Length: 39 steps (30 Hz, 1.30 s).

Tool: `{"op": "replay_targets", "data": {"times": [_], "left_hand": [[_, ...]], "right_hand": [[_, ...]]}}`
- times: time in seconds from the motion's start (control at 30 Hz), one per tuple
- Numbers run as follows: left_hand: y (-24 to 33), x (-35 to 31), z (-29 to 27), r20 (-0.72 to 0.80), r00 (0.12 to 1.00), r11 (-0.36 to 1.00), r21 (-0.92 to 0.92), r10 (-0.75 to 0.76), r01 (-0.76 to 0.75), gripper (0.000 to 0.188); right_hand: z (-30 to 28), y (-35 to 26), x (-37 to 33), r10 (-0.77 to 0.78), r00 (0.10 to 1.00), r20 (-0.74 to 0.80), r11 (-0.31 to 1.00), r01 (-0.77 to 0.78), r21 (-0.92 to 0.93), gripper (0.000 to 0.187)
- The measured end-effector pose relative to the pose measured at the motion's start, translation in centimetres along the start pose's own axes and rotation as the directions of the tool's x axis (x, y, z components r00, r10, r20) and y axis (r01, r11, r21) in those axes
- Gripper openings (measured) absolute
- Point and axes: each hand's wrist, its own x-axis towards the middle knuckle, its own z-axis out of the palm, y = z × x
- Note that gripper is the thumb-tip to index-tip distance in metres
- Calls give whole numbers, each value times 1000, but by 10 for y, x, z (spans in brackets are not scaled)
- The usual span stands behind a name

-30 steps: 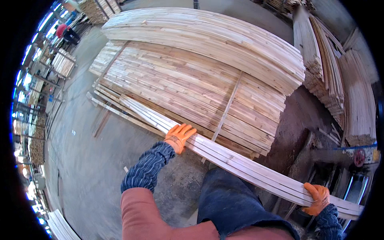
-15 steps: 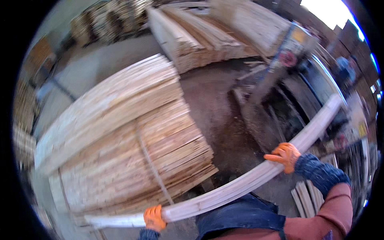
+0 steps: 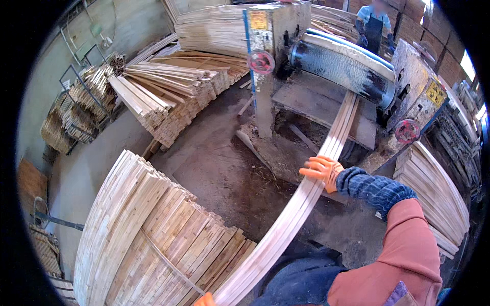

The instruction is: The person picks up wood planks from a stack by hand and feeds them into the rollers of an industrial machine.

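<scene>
A bundle of long, pale wooden strips [image 3: 292, 216] runs from the lower edge up to the machine. Its far end reaches the table beneath a dark, worn roller [image 3: 339, 69]. Across the middle of the bundle lies my right hand [image 3: 323, 172] in an orange glove, gripping the strips from above with its fingers over their left side. At the bottom edge, my left hand [image 3: 205, 300], also gloved in orange, shows only in part. It holds the strips near my body; most of its fingers are cut off.
A large strapped stack of strips [image 3: 168, 229] stands at my left. Beyond the floor, another lumber pile [image 3: 168, 102] lies at the far left. Machine posts with red handwheels [image 3: 261, 61] flank the roller. Behind it stands a person in an apron [image 3: 375, 28]. More boards [image 3: 431, 194] rest at right.
My view has turned toward the machine. The strips have swung from lying across my body to pointing forward, their far end now at the roller. Both hands stay on them.
</scene>
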Motion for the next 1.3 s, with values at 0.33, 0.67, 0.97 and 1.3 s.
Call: {"op": "replay_targets", "data": {"times": [0.33,0.67,0.97,1.3], "left_hand": [[164,119,29,-100,991,969,-221,86,-107,88],[62,41,29,-128,992,999,-34,-9,5,99],[7,32,48,-185,962,975,54,-202,215,95],[154,69,21,-65,991,970,-220,-117,100,77]], "right_hand": [[54,-95,31,-416,899,-138,891,434,136,119],[38,25,41,-529,848,11,844,525,110,123],[39,59,18,173,959,-224,984,-177,5,92],[28,-147,37,-653,757,16,751,645,143,96]]}}
